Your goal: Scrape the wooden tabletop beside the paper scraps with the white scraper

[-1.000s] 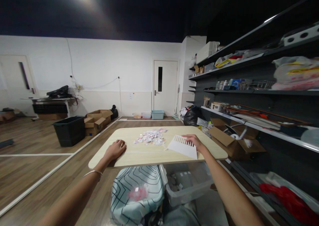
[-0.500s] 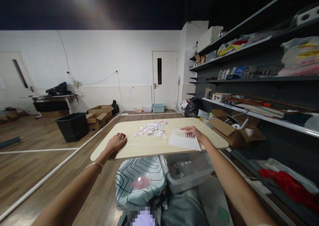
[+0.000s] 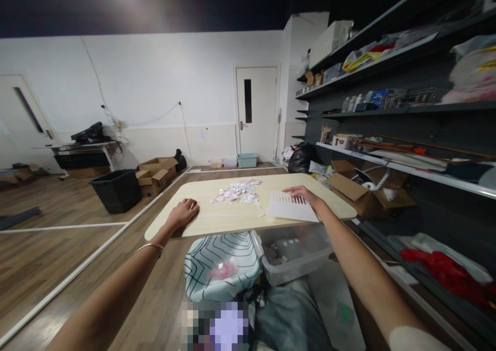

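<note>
A pale wooden table (image 3: 217, 222) with rounded corners stands in front of me. On its far middle lies a loose heap of small white and pinkish paper-like pieces (image 3: 237, 191). My left hand (image 3: 184, 212) rests on the left part of the tabletop, fingers loosely bent and holding nothing. My right hand (image 3: 304, 194) grips the right side of a white card with a row of slots (image 3: 289, 210); its fingers lie across the slotted edge. The card is over the right half of the table, and its slots face away from me. My right thumb is hidden.
Below the table's near edge are a patterned cloth-lined basket (image 3: 196, 273) holding a pinkish packet (image 3: 223, 269) and a clear plastic bin (image 3: 289, 273) with small pieces. Loaded shelves (image 3: 387, 109) and an open cardboard box (image 3: 354, 201) stand right; a black bin (image 3: 118, 193) stands left.
The view has tipped slightly downward. The slotted card has shifted a little to the right with my right hand. My left hand stays in its place on the table.
</note>
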A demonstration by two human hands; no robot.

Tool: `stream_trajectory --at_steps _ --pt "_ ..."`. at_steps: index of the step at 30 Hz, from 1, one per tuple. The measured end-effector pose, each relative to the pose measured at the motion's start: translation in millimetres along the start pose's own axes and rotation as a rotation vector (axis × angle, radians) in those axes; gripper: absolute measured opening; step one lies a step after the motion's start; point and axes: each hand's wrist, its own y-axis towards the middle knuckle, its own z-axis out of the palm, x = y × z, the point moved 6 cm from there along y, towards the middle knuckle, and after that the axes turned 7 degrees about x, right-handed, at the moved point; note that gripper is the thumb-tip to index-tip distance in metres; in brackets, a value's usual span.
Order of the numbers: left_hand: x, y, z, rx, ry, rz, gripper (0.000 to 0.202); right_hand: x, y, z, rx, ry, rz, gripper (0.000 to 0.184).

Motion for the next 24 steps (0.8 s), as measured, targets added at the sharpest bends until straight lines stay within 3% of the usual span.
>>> stream_trajectory --at_steps 4,10,18,24 --pt "0.1 0.1 -1.0 -0.003 0.0 0.01 0.045 2.2 0.1 5.3 -0.035 -0.001 -0.018 0.053" --pt "2.2 1.8 -1.4 -0.001 0.008 -0.003 0.046 4.1 -0.9 5.3 0.018 -0.012 0.004 0.045" --pt "0.7 2.5 -1.6 0.002 0.014 0.001 0.049 2.8 7.0 8.5 -0.15 0.053 -0.039 0.047" --pt "1.5 2.7 -2.2 -0.004 0.007 -0.009 0.05 3.5 6.4 5.7 -0.035 -0.069 -0.022 0.041"
